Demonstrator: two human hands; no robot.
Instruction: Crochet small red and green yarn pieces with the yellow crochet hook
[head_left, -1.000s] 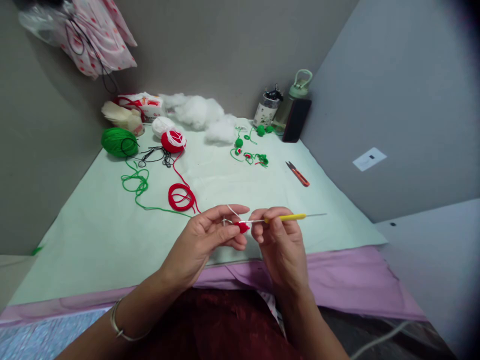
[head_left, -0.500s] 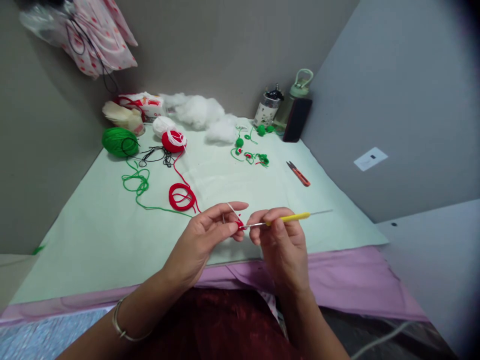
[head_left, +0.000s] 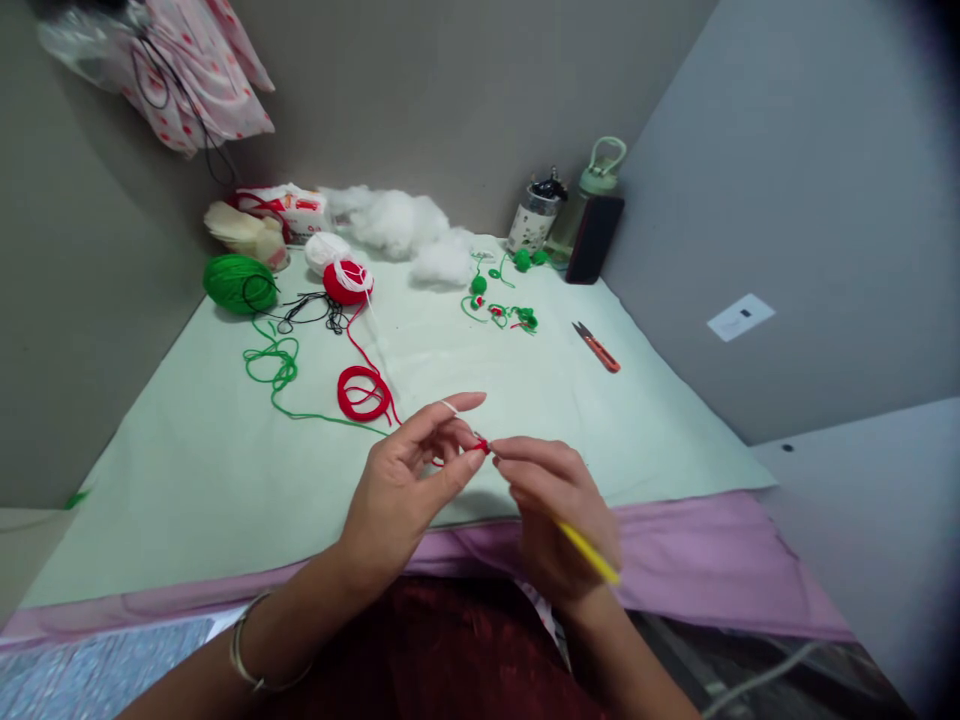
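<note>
Between thumb and fingers, my left hand [head_left: 409, 480] pinches a small red crocheted piece [head_left: 480, 447], and a white strand runs over its raised index finger. My right hand [head_left: 562, 510] is closed around a crochet hook with a yellow handle [head_left: 589, 553], which now points down and to the right. The fingertips of both hands meet at the red piece; the hook's tip is hidden there. Beyond my left hand lie a red yarn coil [head_left: 363, 393], a red yarn ball [head_left: 348, 282] with white strands over it, and a green strand.
A green yarn ball [head_left: 240, 284], white stuffing [head_left: 397, 225] and a tissue pack [head_left: 300, 212] stand at the back left. Small green and red pieces [head_left: 527, 319] lie behind my hands. Orange snips [head_left: 598, 348], a phone [head_left: 595, 240] and a bottle [head_left: 574, 215] are to the right.
The yellow handle has swung from pointing right to pointing down and right. My right hand has turned, its fingertips now at the red piece. My left index finger has shifted slightly left and up.
</note>
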